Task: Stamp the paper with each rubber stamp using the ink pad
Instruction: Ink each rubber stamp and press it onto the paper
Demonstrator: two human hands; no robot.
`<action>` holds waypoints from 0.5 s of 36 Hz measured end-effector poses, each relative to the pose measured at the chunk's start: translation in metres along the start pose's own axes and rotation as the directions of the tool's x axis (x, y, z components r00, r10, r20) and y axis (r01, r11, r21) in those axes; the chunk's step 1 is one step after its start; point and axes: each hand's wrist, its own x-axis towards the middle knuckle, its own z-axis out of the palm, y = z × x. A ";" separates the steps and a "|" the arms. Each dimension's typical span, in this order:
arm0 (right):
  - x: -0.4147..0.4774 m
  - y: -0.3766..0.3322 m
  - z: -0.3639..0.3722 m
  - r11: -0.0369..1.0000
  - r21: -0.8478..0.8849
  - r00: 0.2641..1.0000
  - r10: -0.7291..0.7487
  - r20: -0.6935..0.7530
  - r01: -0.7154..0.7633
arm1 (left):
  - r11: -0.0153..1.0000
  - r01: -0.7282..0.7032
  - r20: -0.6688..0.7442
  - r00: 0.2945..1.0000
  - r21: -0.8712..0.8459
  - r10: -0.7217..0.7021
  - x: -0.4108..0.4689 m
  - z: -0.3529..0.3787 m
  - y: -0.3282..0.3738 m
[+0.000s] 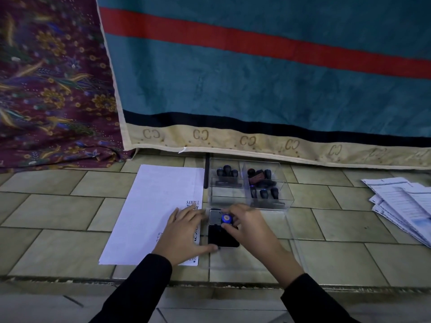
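A white paper (154, 206) lies on the tiled floor, with several stamped marks such as "SAMPLE" along its right edge. My left hand (184, 229) rests flat on that edge, its thumb touching the black ink pad (221, 238) beside the paper. The pad's lid (215, 216) stands open at its far side. My right hand (245, 222) grips a rubber stamp (226, 219) with a blue round top, held upright over the pad. A clear plastic box (249, 183) behind the pad holds several more black-handled stamps in compartments.
A stack of printed sheets (401, 206) lies at the far right on the tiles. A teal blanket with a red stripe (256, 78) and a purple floral cloth (53, 89) hang down behind. A step edge (70, 279) crosses the foreground.
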 end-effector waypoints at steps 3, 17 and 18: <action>-0.001 0.000 0.000 1.000 -0.012 1.000 -0.024 0.006 0.024 | 1.000 -0.005 -0.005 1.000 -0.005 0.005 0.000 0.000 0.000; -0.006 -0.002 0.006 0.995 -0.068 0.995 -0.068 0.073 0.073 | 1.000 0.004 -0.011 1.000 -0.012 -0.004 0.001 0.001 0.001; -0.005 -0.002 0.005 0.996 -0.066 0.995 -0.062 0.073 0.066 | 1.000 0.000 -0.019 1.000 -0.011 0.000 0.001 0.001 0.001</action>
